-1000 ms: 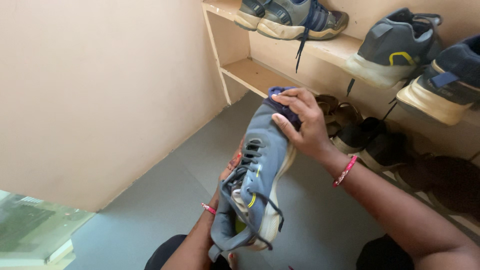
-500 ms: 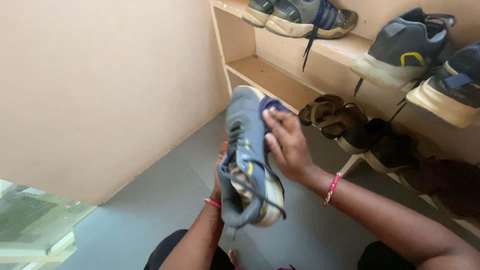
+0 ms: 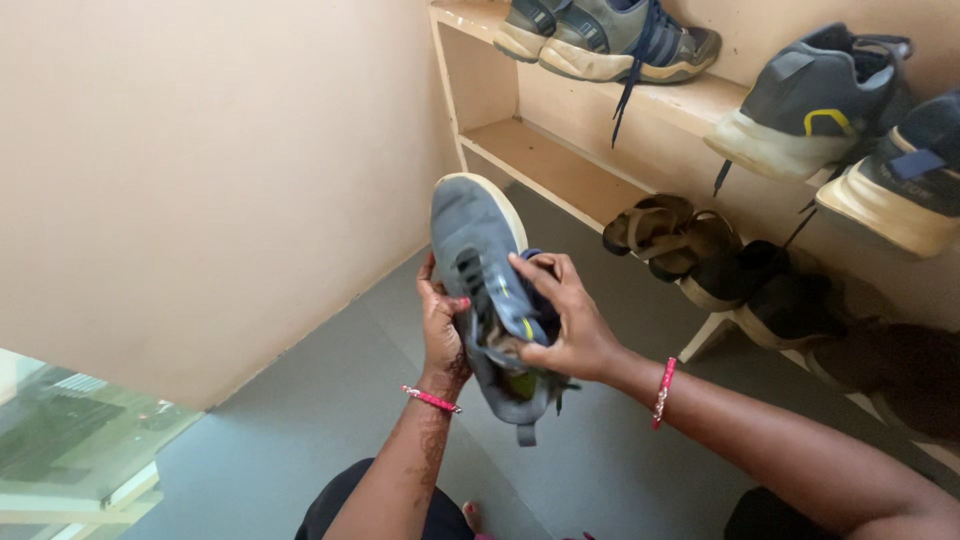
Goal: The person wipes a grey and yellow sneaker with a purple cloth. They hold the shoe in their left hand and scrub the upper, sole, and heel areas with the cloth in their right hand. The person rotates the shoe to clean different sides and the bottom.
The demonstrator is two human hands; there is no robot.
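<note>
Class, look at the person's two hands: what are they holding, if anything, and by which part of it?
Both hands hold one grey sneaker. The left hand grips its side near the middle; the right hand grips the tongue and collar at the shoe's opening.

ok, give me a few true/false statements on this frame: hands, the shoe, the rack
1. Both hands hold one grey sneaker above the floor. True: the left hand grips its left side, the right hand its right.
2. The sneaker's toe points toward the person. False: the toe points away, up toward the wooden shoe rack; the heel end is nearest the person.
3. A pair of brown sandals sits low down beside the rack. True.
4. The rack's top shelf has no shoes on it. False: it carries several sneakers, including a grey one with blue laces.
5. Each wrist wears a pink-red bangle. True.
</note>
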